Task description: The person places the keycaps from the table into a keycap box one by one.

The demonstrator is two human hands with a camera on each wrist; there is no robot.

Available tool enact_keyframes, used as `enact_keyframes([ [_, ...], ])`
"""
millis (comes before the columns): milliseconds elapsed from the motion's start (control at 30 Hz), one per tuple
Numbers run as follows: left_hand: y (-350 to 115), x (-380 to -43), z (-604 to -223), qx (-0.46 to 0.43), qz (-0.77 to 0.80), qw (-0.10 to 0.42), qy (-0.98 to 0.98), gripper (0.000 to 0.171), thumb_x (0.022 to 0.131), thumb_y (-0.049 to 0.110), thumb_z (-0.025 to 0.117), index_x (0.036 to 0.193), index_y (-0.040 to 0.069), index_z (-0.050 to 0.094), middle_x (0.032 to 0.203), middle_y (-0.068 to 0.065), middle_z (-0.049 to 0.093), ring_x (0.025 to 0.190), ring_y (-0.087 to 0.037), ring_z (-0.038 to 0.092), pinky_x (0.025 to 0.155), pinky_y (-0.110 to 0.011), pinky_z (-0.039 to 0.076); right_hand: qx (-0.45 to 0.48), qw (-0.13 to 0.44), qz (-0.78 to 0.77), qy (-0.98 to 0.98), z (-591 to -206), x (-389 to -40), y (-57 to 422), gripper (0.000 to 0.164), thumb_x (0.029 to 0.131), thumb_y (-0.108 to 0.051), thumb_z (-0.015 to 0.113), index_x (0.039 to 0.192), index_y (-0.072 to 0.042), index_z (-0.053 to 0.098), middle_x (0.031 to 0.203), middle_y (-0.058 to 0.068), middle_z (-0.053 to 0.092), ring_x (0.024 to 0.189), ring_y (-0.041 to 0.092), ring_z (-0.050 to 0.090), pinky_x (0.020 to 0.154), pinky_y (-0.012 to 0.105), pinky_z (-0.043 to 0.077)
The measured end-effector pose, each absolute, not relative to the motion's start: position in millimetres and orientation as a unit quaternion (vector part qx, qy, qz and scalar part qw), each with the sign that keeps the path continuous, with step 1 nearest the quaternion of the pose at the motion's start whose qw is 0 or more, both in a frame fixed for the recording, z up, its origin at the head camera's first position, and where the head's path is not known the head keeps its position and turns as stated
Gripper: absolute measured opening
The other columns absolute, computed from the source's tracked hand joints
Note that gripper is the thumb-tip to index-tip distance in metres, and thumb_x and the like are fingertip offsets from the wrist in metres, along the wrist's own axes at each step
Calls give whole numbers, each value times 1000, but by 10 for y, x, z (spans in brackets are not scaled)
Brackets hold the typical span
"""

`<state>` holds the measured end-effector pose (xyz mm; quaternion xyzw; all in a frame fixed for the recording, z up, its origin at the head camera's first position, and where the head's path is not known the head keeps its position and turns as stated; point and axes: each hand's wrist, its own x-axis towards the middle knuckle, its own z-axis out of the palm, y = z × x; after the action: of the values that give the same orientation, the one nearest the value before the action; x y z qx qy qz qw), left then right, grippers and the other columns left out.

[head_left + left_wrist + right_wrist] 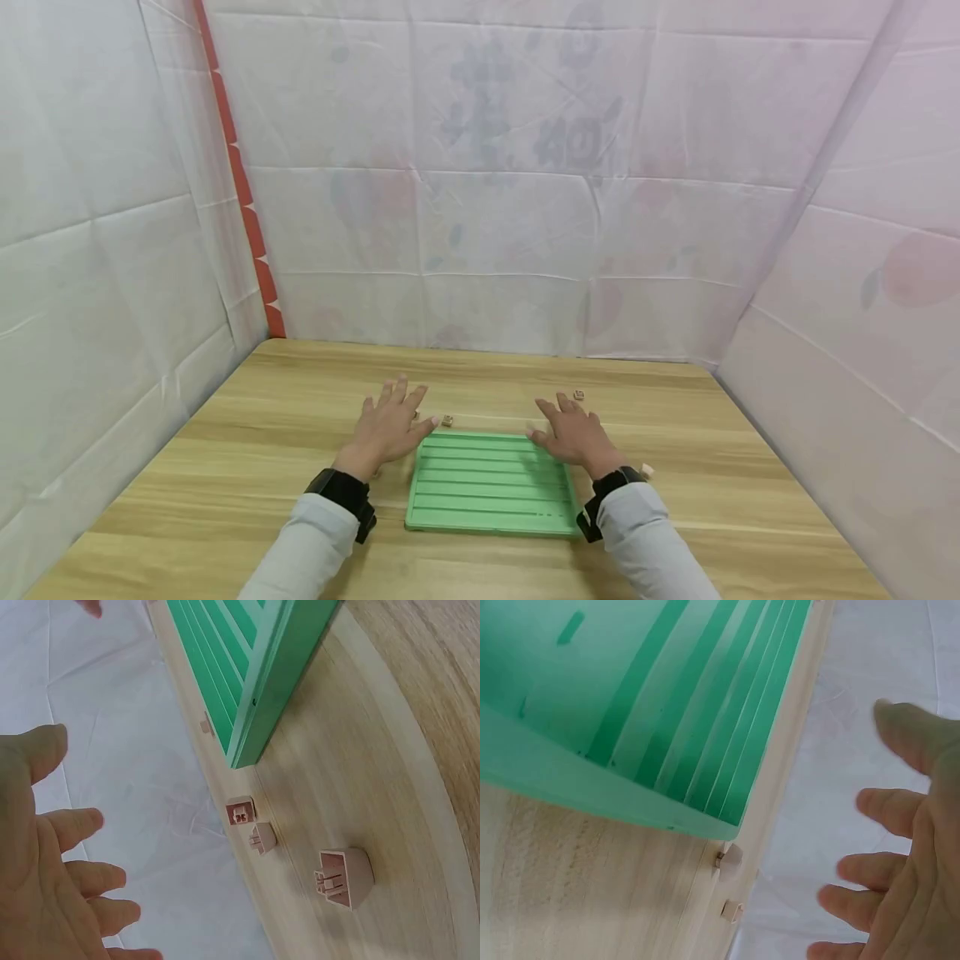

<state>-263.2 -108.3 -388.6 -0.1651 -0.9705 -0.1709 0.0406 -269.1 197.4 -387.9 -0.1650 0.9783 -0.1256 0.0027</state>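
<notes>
A green ridged tray (480, 477) lies on the table between both hands. My left hand (386, 427) hovers at its left side, fingers spread and holding nothing. Over the tray's far right corner, my right hand (576, 437) is likewise spread and holds nothing. Small pinkish-beige keycaps lie around the tray. In the left wrist view, a larger keycap (349, 877) lies on its side, its stem showing, and a square keycap (240, 813) lies upside down beside a tipped one (262, 838). Two more, a rounded keycap (729, 861) and a smaller one (732, 910), show in the right wrist view.
Beyond the tray, one keycap (579, 395) lies at the back right of the wood-grain table (300, 533). Another keycap (647, 472) is beside the right wrist. White sheeting (495, 225) walls the table at the back and both sides.
</notes>
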Motion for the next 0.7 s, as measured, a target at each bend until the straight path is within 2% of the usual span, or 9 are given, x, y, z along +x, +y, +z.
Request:
enact_keyframes([
  [133, -1070, -2631, -3892, -173, -183, 42, -967, 62, 93, 43, 50, 142, 7, 38, 146, -27, 21, 133, -43, 18, 99, -62, 23, -164, 16, -141, 976, -3862, -2678, 1972, 58, 93, -30, 57, 140, -2, 38, 137, 33, 33, 123, 48, 35, 91, 62, 32],
  [200, -1066, -2634, -3900, -175, -195, 46, -964, 58, 92, 39, 55, 138, 5, 43, 143, -28, 29, 130, -43, 28, 97, -59, 29, -165, 19, -141, 976, -3853, -2673, 1967, 57, 92, -28, 59, 138, 0, 40, 134, 32, 38, 121, 46, 38, 90, 59, 35],
  [267, -1064, -2639, -3912, -177, -204, 53, -961, 53, 90, 34, 59, 132, 3, 48, 134, -26, 42, 120, -39, 43, 91, -54, 39, -164, 21, -141, 976, -3845, -2671, 1963, 56, 91, -27, 60, 135, 1, 43, 131, 29, 43, 121, 44, 40, 91, 57, 36],
  [367, -1065, -2651, -3925, -176, -208, 61, -960, 47, 88, 30, 62, 125, 2, 55, 117, -18, 57, 104, -31, 56, 81, -46, 47, -170, 20, -132, 976, -3845, -2669, 1962, 51, 90, -26, 61, 130, 3, 48, 124, 25, 51, 116, 41, 46, 90, 54, 39],
  [467, -1065, -2661, -3931, -176, -202, 63, -961, 42, 88, 28, 64, 119, 1, 59, 106, -12, 63, 95, -27, 59, 74, -41, 49, -177, 17, -127, 976, -3865, -2680, 1969, 48, 89, -26, 62, 126, 3, 51, 117, 22, 56, 110, 39, 50, 88, 51, 41],
  [700, -1057, -2641, -3923, -176, -197, 64, -962, 38, 87, 26, 65, 115, 2, 61, 104, -10, 64, 95, -26, 60, 74, -40, 49, -176, 17, -126, 976, -3906, -2711, 1975, 49, 88, -27, 64, 125, 3, 53, 115, 19, 58, 107, 36, 53, 86, 49, 44],
])
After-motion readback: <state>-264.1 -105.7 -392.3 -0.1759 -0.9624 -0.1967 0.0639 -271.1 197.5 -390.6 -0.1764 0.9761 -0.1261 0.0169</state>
